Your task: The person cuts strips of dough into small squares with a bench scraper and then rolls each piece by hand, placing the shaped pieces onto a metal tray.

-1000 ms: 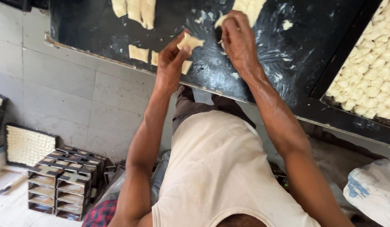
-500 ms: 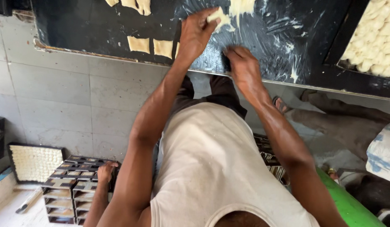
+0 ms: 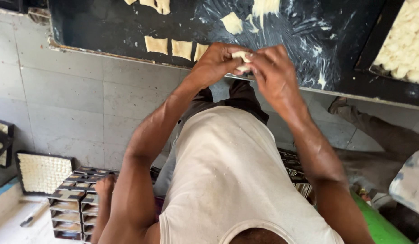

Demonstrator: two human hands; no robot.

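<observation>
Left hand (image 3: 215, 63): raised over the near edge of the tabletop (image 3: 128, 27), fingers (image 3: 232, 53) curled and pinching a dough piece (image 3: 242, 57).
Right hand (image 3: 273, 72): meets the left, fingers bent onto the same dough piece from the other side.
Dough piece: small, pale, held between both hands above the tabletop edge, mostly hidden by the fingers.
Tabletop: dark, smeared with white flour.
Squares (image 3: 175, 47): three flat cut dough squares in a row on the tabletop, just left of the hands; another (image 3: 232, 22) lies farther back.
Tray (image 3: 406, 40): on the right of the tabletop, filled with pale shaped pieces.
Tins (image 3: 71, 203): stacked metal moulds on the floor, lower left, beside a second filled tray (image 3: 42, 171).
</observation>
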